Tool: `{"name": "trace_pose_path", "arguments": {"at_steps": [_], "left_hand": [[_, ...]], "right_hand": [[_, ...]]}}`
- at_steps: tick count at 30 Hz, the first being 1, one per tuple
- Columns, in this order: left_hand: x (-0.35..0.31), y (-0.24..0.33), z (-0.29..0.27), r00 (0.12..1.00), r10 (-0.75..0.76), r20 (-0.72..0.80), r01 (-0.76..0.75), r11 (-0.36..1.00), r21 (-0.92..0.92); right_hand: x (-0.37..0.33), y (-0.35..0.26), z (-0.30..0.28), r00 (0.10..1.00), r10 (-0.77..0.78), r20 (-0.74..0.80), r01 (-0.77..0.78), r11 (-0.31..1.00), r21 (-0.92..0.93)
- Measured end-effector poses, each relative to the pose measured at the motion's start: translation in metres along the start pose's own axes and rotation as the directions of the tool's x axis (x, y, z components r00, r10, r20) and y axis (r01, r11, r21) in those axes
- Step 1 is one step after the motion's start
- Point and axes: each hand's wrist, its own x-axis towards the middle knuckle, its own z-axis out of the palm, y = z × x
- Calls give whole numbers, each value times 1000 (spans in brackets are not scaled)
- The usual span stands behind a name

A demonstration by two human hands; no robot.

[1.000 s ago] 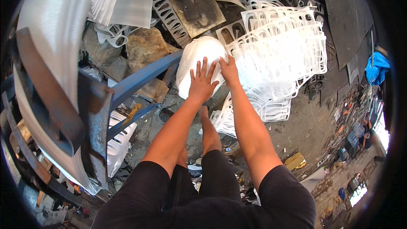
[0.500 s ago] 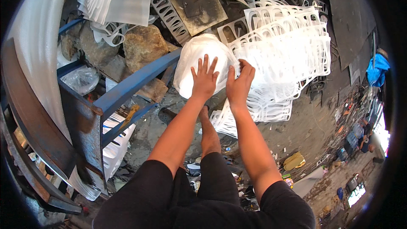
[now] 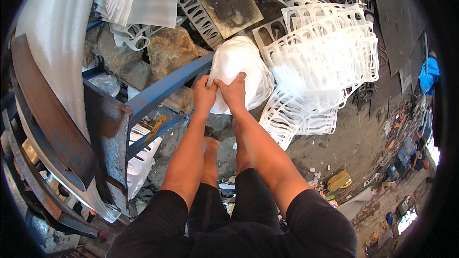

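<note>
A rounded white bundle in a thin clear plastic bag [image 3: 248,59] stands in front of me, next to the end of a blue metal bar. My left hand [image 3: 204,94] is at the bundle's near left edge, its fingers closed on the plastic. Close beside it, my right hand [image 3: 233,93] is also closed at that edge, its fingers meeting the left ones and its thumb lying against the white side. Fingertips of both hands are partly hidden. Stacked white foam sheets with cut-out holes [image 3: 325,62] lie to the right of the bundle.
The blue metal frame [image 3: 167,88] and a rusty curved steel piece [image 3: 50,114] stand at left, by a white foam roll [image 3: 57,38]. Large stones [image 3: 169,52] and a dirty square board [image 3: 229,7] lie beyond. Scraps litter the ground, with a yellow piece [image 3: 338,180] at right.
Both hands have moved left across the bundle and come together at its near left edge. The spread left fingers have closed on the plastic. The view has shifted slightly.
</note>
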Motion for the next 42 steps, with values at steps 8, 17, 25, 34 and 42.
{"name": "trace_pose_path", "arguments": {"at_steps": [8, 17, 25, 34, 42], "left_hand": [[-1, -23, -11, 976, 178, -123, -190, 977, -95], [-23, -28, -25, 994, 23, -102, -5, 984, 177], [-19, -25, -22, 996, 21, 89, -8, 991, -134], [-47, -18, -48, 961, 193, -197, -191, 981, 29], [-54, 32, -17, 862, 482, 160, -484, 875, -28]], "right_hand": [[14, -3, 38, 992, 111, -66, -121, 979, -166], [21, -9, 61, 983, 138, -118, -158, 972, -172], [-6, 29, 81, 999, -24, 44, 18, 990, 138], [17, 22, 82, 982, 182, 40, -172, 968, -180], [-21, 25, -20, 893, -449, -19, 442, 885, -149]]}}
